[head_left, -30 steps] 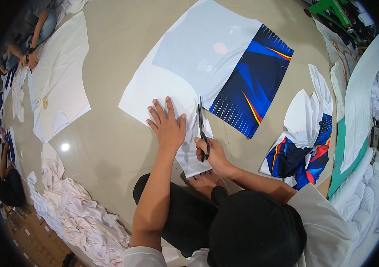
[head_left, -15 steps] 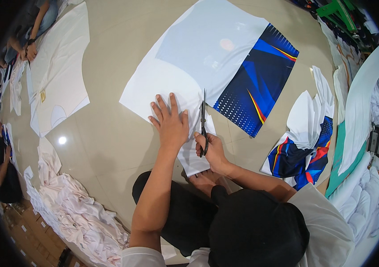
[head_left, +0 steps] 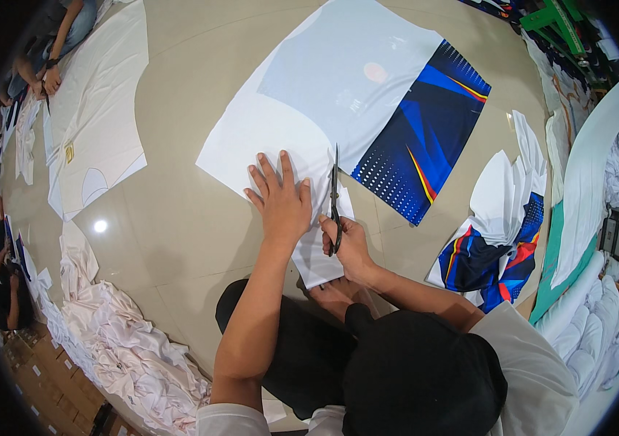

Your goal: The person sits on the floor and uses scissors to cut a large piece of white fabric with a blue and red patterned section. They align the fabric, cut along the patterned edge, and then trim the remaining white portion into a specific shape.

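Note:
A large piece of white fabric [head_left: 251, 138] lies spread on the tiled floor, with a dark blue patterned panel [head_left: 425, 131] showing along its right side. My left hand [head_left: 284, 203] rests flat on the white cloth, fingers spread. Beside it, my right hand [head_left: 349, 247] grips black-handled scissors [head_left: 335, 182] by their loops. The scissor blades point away from me, at the cut edge of the cloth. Between my hands and my bare foot [head_left: 332, 296], a white strip [head_left: 316, 261] of cloth hangs off toward me.
Folded white and blue patterned pieces [head_left: 498, 247] lie to the right. A crumpled heap of pale cloth [head_left: 127, 349] sits at the lower left, below another white panel [head_left: 106, 123]. A co-worker's hands [head_left: 49, 81] touch that panel. Fabric rolls [head_left: 593, 320] line the right edge.
My hands and the scissors stay almost in place; the scissor blades look nearly the same. At the far left, another person's arms have shifted.

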Available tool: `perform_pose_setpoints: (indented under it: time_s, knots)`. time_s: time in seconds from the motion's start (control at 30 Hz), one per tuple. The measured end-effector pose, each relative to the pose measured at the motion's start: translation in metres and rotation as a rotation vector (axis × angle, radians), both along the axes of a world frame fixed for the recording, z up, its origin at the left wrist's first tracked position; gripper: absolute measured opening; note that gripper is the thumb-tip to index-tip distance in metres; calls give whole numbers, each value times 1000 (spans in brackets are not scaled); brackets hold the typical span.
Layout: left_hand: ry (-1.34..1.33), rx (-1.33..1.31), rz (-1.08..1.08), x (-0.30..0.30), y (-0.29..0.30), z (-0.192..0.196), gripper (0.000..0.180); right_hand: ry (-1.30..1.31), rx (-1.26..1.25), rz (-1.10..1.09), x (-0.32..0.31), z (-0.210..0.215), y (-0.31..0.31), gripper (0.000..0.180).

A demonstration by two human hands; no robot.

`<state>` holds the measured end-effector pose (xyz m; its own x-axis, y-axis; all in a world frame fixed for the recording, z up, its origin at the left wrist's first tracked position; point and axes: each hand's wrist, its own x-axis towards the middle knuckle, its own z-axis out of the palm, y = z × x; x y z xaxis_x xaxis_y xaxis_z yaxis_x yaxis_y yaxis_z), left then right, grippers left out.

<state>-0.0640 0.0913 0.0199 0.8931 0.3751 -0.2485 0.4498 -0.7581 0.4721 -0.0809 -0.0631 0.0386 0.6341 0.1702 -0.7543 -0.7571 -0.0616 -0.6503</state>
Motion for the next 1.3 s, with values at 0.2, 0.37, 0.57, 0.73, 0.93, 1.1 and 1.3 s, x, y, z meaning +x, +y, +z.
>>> perform_pose_setpoints:
  time_s: [0.2, 0.37, 0.57, 0.73, 0.93, 1.1, 1.3]
  knots:
    - [26, -7, 2, 2, -2, 5, 73, 10, -14, -3, 2, 2, -1, 33]
    - [8, 6, 2, 1, 0, 3, 74, 15, -37, -2, 2, 4, -1, 32]
    - [33, 2, 3, 2, -1, 7, 73, 12, -43, -15, 3, 3, -6, 30]
    - [37, 15, -7, 1, 0, 6, 77, 17, -30, -6, 3, 1, -11, 29]
    - [49, 16, -18, 1, 0, 6, 90, 5, -31, 23, 4, 0, -19, 29]
    - [19, 34, -16, -1, 2, 0, 95, 13, -19, 38, 5, 1, -24, 29]
    - [10, 39, -16, -2, 2, -1, 96, 7, -20, 65, 8, 1, -29, 27]
